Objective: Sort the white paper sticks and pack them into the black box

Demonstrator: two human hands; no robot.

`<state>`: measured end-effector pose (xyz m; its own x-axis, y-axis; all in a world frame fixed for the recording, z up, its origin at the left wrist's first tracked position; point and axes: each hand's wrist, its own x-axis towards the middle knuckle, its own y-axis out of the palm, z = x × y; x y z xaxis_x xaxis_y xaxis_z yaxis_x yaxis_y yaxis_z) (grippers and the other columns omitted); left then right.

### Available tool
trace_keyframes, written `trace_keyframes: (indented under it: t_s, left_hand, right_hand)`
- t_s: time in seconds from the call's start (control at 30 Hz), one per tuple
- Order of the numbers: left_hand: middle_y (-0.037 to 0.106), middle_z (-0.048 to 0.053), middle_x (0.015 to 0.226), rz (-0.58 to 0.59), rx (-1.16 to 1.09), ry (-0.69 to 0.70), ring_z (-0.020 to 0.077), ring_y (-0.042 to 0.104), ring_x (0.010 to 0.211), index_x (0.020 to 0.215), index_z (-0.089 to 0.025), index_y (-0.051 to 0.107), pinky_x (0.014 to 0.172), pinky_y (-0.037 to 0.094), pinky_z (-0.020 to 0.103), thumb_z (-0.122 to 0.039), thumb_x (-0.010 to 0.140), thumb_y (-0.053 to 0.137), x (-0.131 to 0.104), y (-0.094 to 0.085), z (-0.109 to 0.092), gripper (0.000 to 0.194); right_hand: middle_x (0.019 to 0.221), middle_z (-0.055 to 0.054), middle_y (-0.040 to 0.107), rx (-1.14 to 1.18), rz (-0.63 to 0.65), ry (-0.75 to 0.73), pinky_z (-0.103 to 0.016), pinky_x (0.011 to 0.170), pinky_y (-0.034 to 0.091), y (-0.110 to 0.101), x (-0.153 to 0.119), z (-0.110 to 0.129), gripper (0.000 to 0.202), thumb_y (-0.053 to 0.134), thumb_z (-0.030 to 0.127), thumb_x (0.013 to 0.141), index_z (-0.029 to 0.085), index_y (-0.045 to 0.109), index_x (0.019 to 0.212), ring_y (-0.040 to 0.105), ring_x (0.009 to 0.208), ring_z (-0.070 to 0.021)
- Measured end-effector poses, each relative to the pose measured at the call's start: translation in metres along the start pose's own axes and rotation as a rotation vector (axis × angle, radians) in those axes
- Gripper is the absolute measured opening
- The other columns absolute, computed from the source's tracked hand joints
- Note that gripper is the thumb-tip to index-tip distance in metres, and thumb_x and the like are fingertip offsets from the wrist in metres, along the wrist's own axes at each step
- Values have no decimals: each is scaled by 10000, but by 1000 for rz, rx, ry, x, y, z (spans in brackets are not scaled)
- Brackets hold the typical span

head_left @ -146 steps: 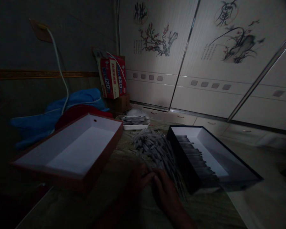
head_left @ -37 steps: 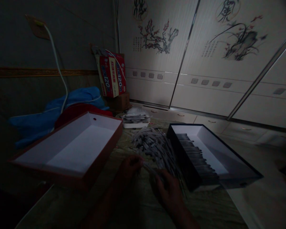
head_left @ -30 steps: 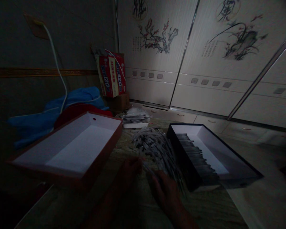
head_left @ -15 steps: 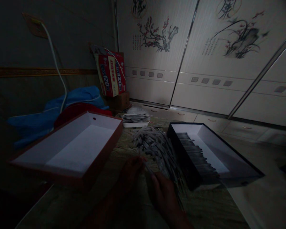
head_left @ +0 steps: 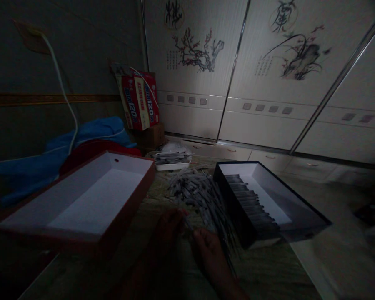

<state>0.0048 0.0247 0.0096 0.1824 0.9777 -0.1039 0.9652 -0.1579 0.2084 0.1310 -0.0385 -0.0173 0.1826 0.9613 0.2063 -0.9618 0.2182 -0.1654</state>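
Dim light makes the hands hard to make out. A thin pen-like stick (head_left: 188, 223) runs between my two hands. My left hand (head_left: 169, 227) pinches its upper left end, and my right hand (head_left: 208, 246) has closed fingers on its lower right end. Just beyond them lies a loose pile of thin grey and dark sticks (head_left: 198, 189). To the right, a dark box with a white inside (head_left: 276, 208) holds a row of similar sticks (head_left: 253, 202) along its left side.
An open red box with a white inside (head_left: 93, 198) stands at the left. Behind the pile is a white tray (head_left: 172, 166) of sticks. Blue cloth (head_left: 90, 131), a red carton (head_left: 142, 102) and a white cable (head_left: 61, 79) are at the back left.
The view has shifted slightly, so the boxes and background sit further left. Both hands remain at the stick, a little lower in view.
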Motion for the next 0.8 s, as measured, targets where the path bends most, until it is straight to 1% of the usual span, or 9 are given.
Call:
trace_keyframes:
  t_s: [0.1,0.2,0.3,0.37,0.43,0.5,0.6,0.7,0.8]
  left_hand:
    - [527,-18,554,-5,30,22,108,440,504,786,-152,662,489,361,219,-502,681,588,-1,-2,0,372]
    - [566,-4,601,2,104,57,129,481,568,805,-154,671,559,396,236,-490,705,568,0,-5,-2,365]
    - [559,-11,572,4,165,56,132,477,561,780,-155,669,559,394,239,-493,713,552,-1,-5,-4,364]
    - [546,-17,553,-1,173,67,130,468,552,747,-158,659,547,388,236,-497,717,543,-2,-3,-5,359]
    - [525,-23,529,-2,161,78,125,455,535,701,-161,644,536,384,233,-507,711,543,-3,0,-6,360]
    - [505,-28,513,-8,134,83,119,447,521,661,-161,627,528,381,227,-518,695,556,-4,3,-7,365]
    - [499,-24,521,-26,79,79,113,444,510,646,-159,607,502,375,220,-532,681,564,-4,5,-5,377]
    - [473,-31,491,-5,40,56,104,414,452,651,-164,591,445,346,219,-537,684,556,-4,6,-3,376]
    - [480,-30,477,5,46,58,108,415,430,682,-166,601,431,346,226,-536,688,552,-5,5,-4,373]
  right_hand:
    - [557,38,419,-21,36,-4,-174,477,339,-1,-1,6,375,386,427,863,170,477,605,412,525,-91]
    - [608,15,510,-164,52,-99,-175,503,354,-5,-3,17,314,379,358,880,168,534,683,475,562,-102]
    - [598,0,557,-323,60,-161,-178,488,346,-8,-4,25,291,377,312,882,174,564,706,504,534,-106]
    - [594,-6,562,-358,47,-174,-182,493,351,-8,-5,26,297,367,306,884,176,558,697,507,527,-109]
    - [603,-7,554,-316,42,-169,-185,509,362,-6,-5,23,304,358,316,886,176,542,688,500,542,-112]
    - [597,2,522,-223,33,-135,-187,514,365,-3,-6,17,322,355,347,884,178,515,662,475,548,-111]
    - [572,23,448,-37,24,-32,-189,495,357,4,-7,7,349,378,412,866,184,461,615,424,538,-105]
    - [546,43,386,141,41,79,-185,456,330,9,-6,1,359,400,450,849,182,453,615,370,499,-91]
    - [539,47,379,173,62,120,-178,441,308,9,-4,3,378,416,474,836,170,481,622,357,491,-84]
